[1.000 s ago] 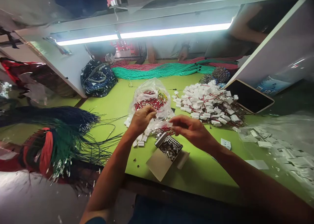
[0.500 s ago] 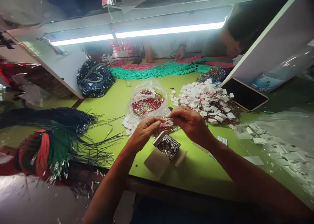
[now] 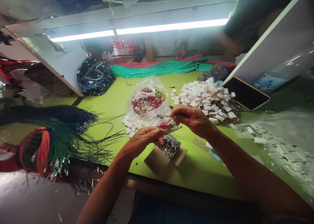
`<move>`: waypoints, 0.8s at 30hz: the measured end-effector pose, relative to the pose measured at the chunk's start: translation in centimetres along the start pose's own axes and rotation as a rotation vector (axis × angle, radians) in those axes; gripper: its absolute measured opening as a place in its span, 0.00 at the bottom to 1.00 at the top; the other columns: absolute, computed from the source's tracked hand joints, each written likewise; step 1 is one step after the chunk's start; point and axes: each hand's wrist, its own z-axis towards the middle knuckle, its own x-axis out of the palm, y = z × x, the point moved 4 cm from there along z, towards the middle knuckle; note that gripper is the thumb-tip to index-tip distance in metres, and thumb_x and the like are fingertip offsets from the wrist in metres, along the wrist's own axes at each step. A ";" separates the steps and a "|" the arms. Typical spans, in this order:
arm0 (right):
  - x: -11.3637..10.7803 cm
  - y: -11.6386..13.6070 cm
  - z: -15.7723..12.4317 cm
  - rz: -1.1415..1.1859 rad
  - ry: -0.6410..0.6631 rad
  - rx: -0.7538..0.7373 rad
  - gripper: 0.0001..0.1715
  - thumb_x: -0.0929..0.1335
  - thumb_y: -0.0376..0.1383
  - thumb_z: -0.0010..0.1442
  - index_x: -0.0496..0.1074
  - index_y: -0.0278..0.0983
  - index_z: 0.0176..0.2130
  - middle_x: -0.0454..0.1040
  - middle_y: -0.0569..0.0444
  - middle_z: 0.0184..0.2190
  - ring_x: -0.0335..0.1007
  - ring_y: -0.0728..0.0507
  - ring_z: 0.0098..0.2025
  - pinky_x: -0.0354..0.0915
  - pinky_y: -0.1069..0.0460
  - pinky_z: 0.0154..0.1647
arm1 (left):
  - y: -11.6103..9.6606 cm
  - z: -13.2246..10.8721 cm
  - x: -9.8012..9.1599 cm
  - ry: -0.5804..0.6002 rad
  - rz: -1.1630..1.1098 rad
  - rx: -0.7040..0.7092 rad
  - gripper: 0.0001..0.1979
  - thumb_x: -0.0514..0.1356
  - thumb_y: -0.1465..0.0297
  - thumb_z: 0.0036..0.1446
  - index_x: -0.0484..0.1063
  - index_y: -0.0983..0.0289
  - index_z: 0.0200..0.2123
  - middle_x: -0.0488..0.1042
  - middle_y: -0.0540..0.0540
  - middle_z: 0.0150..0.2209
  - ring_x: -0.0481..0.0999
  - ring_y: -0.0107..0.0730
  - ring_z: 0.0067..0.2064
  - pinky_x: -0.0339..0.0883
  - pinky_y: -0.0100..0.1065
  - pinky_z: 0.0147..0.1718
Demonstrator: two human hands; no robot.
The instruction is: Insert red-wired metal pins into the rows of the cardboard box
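My left hand (image 3: 144,139) is pinched closed just above a small open cardboard box (image 3: 164,152) full of small metal parts. A thin red wire (image 3: 166,123) runs from its fingertips up to my right hand (image 3: 190,117), which is also pinched shut on that wire. Both hands hover over the green table (image 3: 196,171). Behind them lies a clear plastic bag (image 3: 147,99) of red wires, with small white connectors (image 3: 130,124) scattered at its foot.
A heap of white connectors with red wires (image 3: 208,101) lies right of the bag, beside a dark tablet (image 3: 245,93). Bundles of dark and green wires (image 3: 59,132) spread at left. Teal and red cable bundles (image 3: 159,68) and another person's hands (image 3: 181,52) are across the table.
My left hand came down from the bag to just above the box. My right hand rose slightly, and a red wire is stretched between the two.
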 end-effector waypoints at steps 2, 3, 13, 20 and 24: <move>0.0 0.2 0.0 -0.004 0.002 -0.016 0.07 0.66 0.38 0.58 0.71 0.36 0.33 0.68 0.56 0.29 0.63 0.53 0.26 0.64 0.55 0.28 | 0.6 0.0 -0.1 0.015 -0.104 -0.047 0.21 0.60 0.55 0.51 0.78 0.68 0.35 0.73 0.54 0.24 0.69 0.27 0.27 0.63 0.31 0.31; 0.1 0.2 0.0 -0.010 0.003 -0.022 0.06 0.66 0.37 0.58 0.70 0.36 0.33 0.68 0.57 0.29 0.63 0.53 0.26 0.64 0.54 0.29 | 0.8 0.1 0.0 0.020 -0.122 -0.066 0.20 0.61 0.55 0.51 0.78 0.68 0.33 0.72 0.54 0.22 0.69 0.26 0.26 0.63 0.31 0.30; 0.9 -0.1 -0.4 0.073 0.056 -0.005 0.03 0.66 0.33 0.57 0.70 0.35 0.33 0.67 0.57 0.28 0.64 0.53 0.26 0.65 0.56 0.28 | 0.9 -0.6 0.8 0.059 0.043 -0.097 0.18 0.62 0.59 0.51 0.77 0.66 0.40 0.79 0.54 0.29 0.75 0.30 0.32 0.67 0.33 0.37; 1.4 0.1 -0.2 -0.016 0.047 -0.039 0.04 0.67 0.31 0.56 0.73 0.36 0.33 0.71 0.55 0.30 0.67 0.51 0.31 0.67 0.55 0.31 | 0.1 0.8 0.2 -0.023 -0.184 0.008 0.22 0.64 0.59 0.50 0.74 0.65 0.46 0.79 0.59 0.36 0.78 0.33 0.33 0.70 0.36 0.36; 1.4 -0.4 -0.4 -0.001 -0.016 -0.014 0.03 0.69 0.32 0.55 0.74 0.37 0.34 0.72 0.56 0.29 0.69 0.50 0.31 0.68 0.54 0.31 | 0.5 1.5 0.5 -0.108 -0.165 -0.038 0.20 0.66 0.63 0.46 0.75 0.66 0.43 0.77 0.55 0.29 0.74 0.28 0.27 0.69 0.33 0.32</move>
